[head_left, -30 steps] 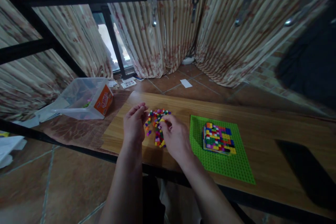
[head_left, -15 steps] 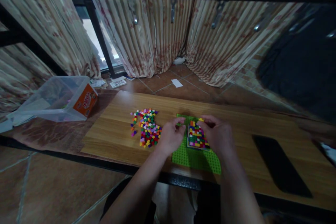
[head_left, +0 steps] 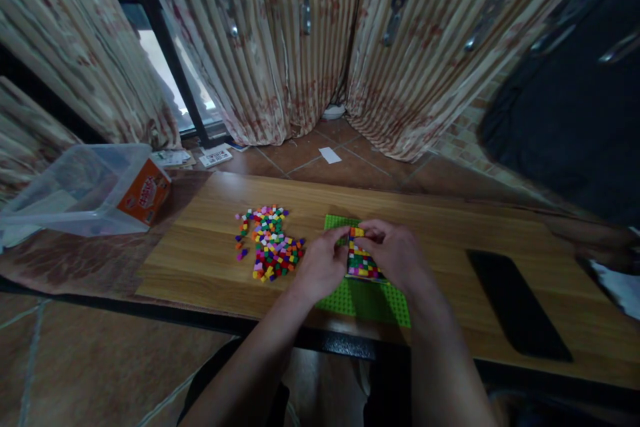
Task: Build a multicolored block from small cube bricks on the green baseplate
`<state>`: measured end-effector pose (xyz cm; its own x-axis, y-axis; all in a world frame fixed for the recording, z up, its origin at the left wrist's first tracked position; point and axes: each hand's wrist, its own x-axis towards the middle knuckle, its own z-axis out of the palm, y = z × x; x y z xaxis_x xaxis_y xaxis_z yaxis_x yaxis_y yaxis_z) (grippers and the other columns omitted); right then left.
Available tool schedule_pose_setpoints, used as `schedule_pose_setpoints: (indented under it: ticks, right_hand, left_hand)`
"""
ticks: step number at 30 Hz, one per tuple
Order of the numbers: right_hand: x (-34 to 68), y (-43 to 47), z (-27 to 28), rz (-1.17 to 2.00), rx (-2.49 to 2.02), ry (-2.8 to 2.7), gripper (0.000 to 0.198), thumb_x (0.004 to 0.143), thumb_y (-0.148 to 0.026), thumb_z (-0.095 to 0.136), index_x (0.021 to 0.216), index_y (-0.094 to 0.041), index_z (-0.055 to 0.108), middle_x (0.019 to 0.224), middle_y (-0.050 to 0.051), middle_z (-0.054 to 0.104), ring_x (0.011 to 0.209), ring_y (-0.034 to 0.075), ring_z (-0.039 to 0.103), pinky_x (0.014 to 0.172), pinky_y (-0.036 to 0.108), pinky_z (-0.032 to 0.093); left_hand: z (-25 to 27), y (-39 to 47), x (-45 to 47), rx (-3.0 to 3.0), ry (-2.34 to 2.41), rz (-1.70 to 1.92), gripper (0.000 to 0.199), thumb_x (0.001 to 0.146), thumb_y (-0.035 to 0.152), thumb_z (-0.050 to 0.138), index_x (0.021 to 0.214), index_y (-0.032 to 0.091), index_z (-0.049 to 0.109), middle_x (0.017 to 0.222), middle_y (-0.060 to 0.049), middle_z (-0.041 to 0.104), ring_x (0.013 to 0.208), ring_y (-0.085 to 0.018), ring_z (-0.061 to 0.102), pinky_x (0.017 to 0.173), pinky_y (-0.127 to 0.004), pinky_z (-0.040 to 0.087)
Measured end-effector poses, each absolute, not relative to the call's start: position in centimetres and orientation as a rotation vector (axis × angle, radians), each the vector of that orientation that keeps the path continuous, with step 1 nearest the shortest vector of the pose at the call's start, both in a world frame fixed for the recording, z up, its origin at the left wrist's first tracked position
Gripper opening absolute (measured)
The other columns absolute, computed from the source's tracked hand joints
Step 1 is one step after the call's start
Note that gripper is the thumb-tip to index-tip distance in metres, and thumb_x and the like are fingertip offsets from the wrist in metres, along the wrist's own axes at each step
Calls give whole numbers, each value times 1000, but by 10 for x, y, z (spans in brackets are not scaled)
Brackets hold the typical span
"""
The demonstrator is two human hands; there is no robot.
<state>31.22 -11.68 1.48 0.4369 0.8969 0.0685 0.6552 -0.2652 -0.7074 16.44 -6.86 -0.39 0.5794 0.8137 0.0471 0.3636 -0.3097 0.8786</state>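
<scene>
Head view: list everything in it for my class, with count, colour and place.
Brick stack: one, multicoloured, on the baseplate
Baseplate: one, green, on the board
Loose bricks: many, multicoloured, left of the stack
Wooden board: one, brown, under the baseplate
Flat slab: one, black, right of the baseplate
Box: one, clear with orange label, far left
Cloth: one, brown, under the box
Curtains: several, striped beige, background
Window: one, whitish, back left
Metal fittings: several, silver, top
Tiled floor: one, reddish, beneath
Papers: several, white, floor and right edge
Dark shape, unclear: one, near-black, right
Legs: two, dark-clothed, bottom
Left hand: one, bare, stack's left
Right hand: one, bare, stack's right
</scene>
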Motion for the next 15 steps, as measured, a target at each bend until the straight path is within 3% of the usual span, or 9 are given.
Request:
schedule_pose_setpoints:
  ticks: [15]
  right_hand:
    - [319, -119, 14, 433, -1963, -1299, 17, 74, -20, 63, 87, -21, 75, 82, 5, 76, 75, 21, 70, 76, 35, 53]
  left_hand:
    - [0, -71, 162, 1904, 947, 607, 47, 86, 12, 48, 131, 13, 60, 130, -9, 66, 117, -21, 62, 107, -35, 46]
